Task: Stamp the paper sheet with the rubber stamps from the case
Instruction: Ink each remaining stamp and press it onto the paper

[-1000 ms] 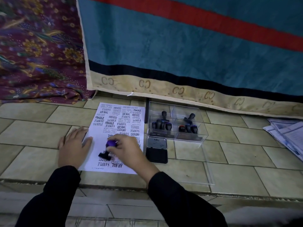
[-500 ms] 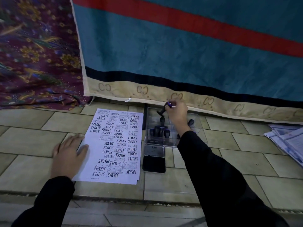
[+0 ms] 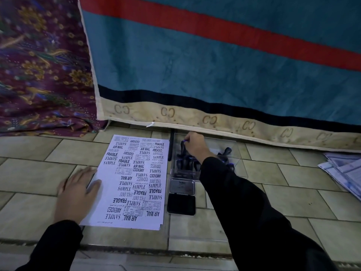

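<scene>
Paper sheet [image 3: 132, 182] lies flat on the tiled floor [image 3: 293, 196], already packed with black imprints (SAMPLE, FRAGILE, AIR MAIL, AMENDED, FAX OUT, EXPRESS), many upside down from this view. Left hand [image 3: 77, 192] is palm-down, fingers [image 3: 91, 174] spread and released, gripping nothing; it overlaps the sheet's left edge and pins it. Clear plastic case [image 3: 237, 153] sits just right of the sheet's far end, against the hem of the teal-and-red cloth [image 3: 214, 65]. Right hand [image 3: 195, 146] is inside the case at its far-left corner, fingertips pinched on the purple top of a rubber stamp [image 3: 183, 148] that stands upright with its base down among the others. More dark stamps [image 3: 187, 163] are racked in the left compartment; another stamp [image 3: 226, 151] leans tilted in the right one, partly hidden by the black sleeve [image 3: 244, 202]. Ink pad [image 3: 181, 195] lies open on the floor just in front of the case, beside the sheet's right edge: metal lid on the far side, black pad nearer. Loose papers [image 3: 343, 171] at the right frame edge, well apart. Patterned maroon fabric [image 3: 39, 75] at far left.
</scene>
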{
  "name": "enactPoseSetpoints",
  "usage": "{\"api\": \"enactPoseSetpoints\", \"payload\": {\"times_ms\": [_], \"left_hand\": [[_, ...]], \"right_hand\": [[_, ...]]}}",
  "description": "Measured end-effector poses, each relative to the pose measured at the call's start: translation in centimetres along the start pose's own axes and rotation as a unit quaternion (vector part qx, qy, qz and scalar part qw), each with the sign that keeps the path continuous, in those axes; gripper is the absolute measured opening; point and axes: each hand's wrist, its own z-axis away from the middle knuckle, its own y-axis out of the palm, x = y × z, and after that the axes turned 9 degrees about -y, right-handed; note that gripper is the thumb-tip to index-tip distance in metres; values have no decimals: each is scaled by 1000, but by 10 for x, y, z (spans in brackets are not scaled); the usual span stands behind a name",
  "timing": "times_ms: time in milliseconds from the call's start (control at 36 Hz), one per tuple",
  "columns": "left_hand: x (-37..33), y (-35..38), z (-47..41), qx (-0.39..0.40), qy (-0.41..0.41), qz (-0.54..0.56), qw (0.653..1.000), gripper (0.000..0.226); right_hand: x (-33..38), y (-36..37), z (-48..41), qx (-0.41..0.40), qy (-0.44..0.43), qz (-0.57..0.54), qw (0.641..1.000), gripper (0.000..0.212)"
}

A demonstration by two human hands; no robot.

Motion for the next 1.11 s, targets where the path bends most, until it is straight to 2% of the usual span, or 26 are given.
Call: {"api": "enactPoseSetpoints", "payload": {"times_ms": [194,250,333,389,472,528,639,806,889,1000,1111], "left_hand": [[6,1,-6,37,-18,13,999,59],[5,-3,-7,56,-27,36,997,60],[1,-9,-11,89,-46,81,992,62],[-2,-15,-12,124,-76,187,972,53],[-7,-20,-5,158,-157,370,902,32],[-13,-21,-5,131,-161,389,898,36],[-42,-17,-3,77,-87,334,935,32],[-101,11,38,175,74,248,950,61],[-118,32,56,168,158,143,962,81],[-126,55,68,171,202,33,964,110],[-123,68,75,157,205,4,966,118]], "right_hand": [[3,-5,0,60,-15,61,996,26],[1,-6,0,51,-26,50,997,27],[-9,-15,0,-14,-35,22,999,28],[-23,-29,0,-66,-26,39,997,29],[-52,-51,1,-96,26,112,989,25],[-69,-62,6,-77,64,161,982,20],[-87,-69,14,-44,88,196,976,11],[-81,-61,12,12,107,213,971,25],[-81,-58,10,10,112,213,971,25],[-80,-52,9,-12,111,199,974,20],[-83,-49,10,-11,121,163,979,8]]}}
